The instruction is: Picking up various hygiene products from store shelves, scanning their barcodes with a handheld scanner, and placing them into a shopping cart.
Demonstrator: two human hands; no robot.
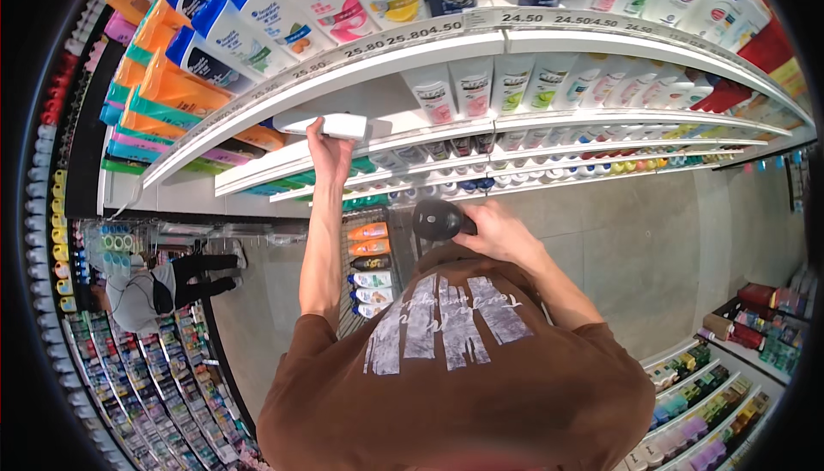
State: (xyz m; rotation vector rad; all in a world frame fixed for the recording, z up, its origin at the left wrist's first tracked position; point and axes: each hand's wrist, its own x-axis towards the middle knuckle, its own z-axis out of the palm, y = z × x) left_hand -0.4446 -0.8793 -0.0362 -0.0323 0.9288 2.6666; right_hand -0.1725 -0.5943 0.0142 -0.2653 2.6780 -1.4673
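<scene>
My left hand (331, 152) is wrapped around a white bottle (344, 126), which lies on its side just over the second shelf (376, 101). The bottle's blue cap end points left, partly hidden near orange bottles. In front of my chest, my right hand (499, 229) grips a black handheld barcode scanner (436, 220) by its handle. To the right of the white bottle, Clear shampoo bottles (476, 88) stand in a row on the same shelf. Head & Shoulders bottles (257, 20) with blue caps fill the shelf above.
A wire shopping cart (354, 213) holding several bottles (370, 263) stands below my left forearm. The upper shelf edge (412, 36) bears price labels and juts out over my left hand. Another person (145, 290) is in the aisle at left. More stocked shelves (702, 400) stand behind me at right.
</scene>
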